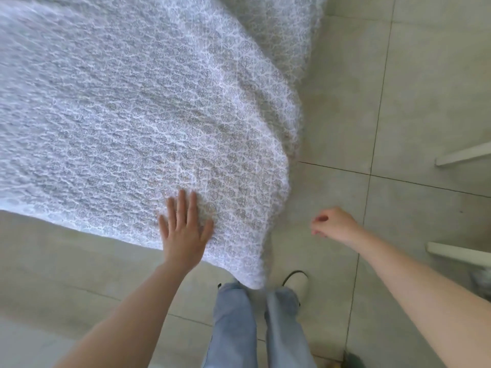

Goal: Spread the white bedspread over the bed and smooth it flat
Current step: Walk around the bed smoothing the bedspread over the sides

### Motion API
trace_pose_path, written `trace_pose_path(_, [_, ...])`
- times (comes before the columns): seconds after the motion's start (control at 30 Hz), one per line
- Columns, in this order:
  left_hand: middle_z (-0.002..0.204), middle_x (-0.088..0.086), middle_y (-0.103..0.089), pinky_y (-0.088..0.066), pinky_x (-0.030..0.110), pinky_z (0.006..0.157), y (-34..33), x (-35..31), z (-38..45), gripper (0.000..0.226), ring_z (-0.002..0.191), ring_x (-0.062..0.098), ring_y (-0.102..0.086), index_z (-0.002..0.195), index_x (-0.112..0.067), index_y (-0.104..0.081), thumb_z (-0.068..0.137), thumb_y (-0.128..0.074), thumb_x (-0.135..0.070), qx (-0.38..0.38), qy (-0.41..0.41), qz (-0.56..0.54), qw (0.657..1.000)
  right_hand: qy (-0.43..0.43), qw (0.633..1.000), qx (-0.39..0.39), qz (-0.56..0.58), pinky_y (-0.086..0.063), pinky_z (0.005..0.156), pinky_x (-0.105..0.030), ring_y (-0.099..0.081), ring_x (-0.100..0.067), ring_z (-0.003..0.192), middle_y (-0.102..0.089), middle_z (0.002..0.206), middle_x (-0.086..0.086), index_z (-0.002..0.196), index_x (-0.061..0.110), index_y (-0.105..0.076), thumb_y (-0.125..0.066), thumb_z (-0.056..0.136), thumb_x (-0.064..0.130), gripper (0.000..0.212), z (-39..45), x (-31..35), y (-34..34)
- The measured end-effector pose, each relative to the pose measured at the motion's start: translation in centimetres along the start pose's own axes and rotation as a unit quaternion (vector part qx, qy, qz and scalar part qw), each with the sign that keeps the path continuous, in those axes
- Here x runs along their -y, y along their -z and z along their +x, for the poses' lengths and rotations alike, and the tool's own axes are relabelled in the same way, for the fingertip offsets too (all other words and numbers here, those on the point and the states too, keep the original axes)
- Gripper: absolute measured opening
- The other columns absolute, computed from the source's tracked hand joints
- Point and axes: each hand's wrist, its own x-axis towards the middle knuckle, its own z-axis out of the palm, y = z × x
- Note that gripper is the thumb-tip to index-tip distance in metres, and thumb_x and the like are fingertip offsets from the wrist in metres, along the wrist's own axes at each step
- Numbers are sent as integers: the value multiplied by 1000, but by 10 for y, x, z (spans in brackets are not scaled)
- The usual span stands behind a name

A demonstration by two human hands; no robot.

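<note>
1. Nearest to you, at six o'clock, your legs in pale blue trousers (pixel 233 328) are standing on the tiled floor (pixel 398 102), and one light shoe (pixel 296 281) is peeking out at about five o'clock. The hanging corner of the white bedspread (pixel 132 102) is dropping right down to your knees there, so you are standing at the bed's corner.
2. Slightly further out, at about seven o'clock, your left hand (pixel 184 229) is lying flat on the bedspread, fingers straight and spread, palm down near the cloth's lower edge. It is gripping nothing; judging by the pose, it is pressing the fabric down to smooth it.
3. At about four o'clock, your right hand (pixel 334 224) is hanging over bare floor, well apart from the cloth. Its fingers are curling loosely and holding nothing, so it looks idle for now.
4. Further off, from nine o'clock round to twelve, the bedspread is covering the bed, with its patterned surface mostly level. Along the right side, near one o'clock, it is draping over the edge in soft folds toward the floor.
5. Off at three o'clock, two white bars (pixel 462 155) are poking in from the edge; you cannot tell what they belong to.
</note>
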Motion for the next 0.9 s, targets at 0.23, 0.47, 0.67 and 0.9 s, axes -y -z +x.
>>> trace_pose_path(0.23, [157,8,-23,-22,52,111,12,-9,-18,76,141,34,-23,150,-14,-29,90,-64,-46,-151,324,-191,914,86,988,92,87,-33,56,-29,-43,-17,58,-38,60,-2,69,12,-47,-71,82,44,43,-22,67,-54])
trace_pose_path(0.47, [118,24,-61,-41,43,83,10,-6,-19,54,111,37,-54,116,3,-62,107,-28,-37,-4,403,-226,887,133,991,8,-4,-44,56,-31,-67,-29,68,-59,65,-10,63,16,-43,-64,88,21,33,-26,68,-64])
trace_pose_path(0.67, [102,11,-65,-38,40,84,7,-1,-46,43,94,27,-48,87,-10,-61,106,-31,-34,-46,307,-69,948,128,991,2,40,-46,60,-29,-60,-12,60,-64,67,2,80,9,-60,-60,91,29,22,-25,38,-66])
trace_pose_path(0.9, [129,14,-44,-38,47,102,28,-17,-19,52,119,34,-44,126,-9,-50,83,-74,-27,-105,245,-32,963,-36,994,8,-103,-53,75,-28,-68,-31,93,-74,95,-14,93,4,-73,-61,76,10,22,19,13,-16])
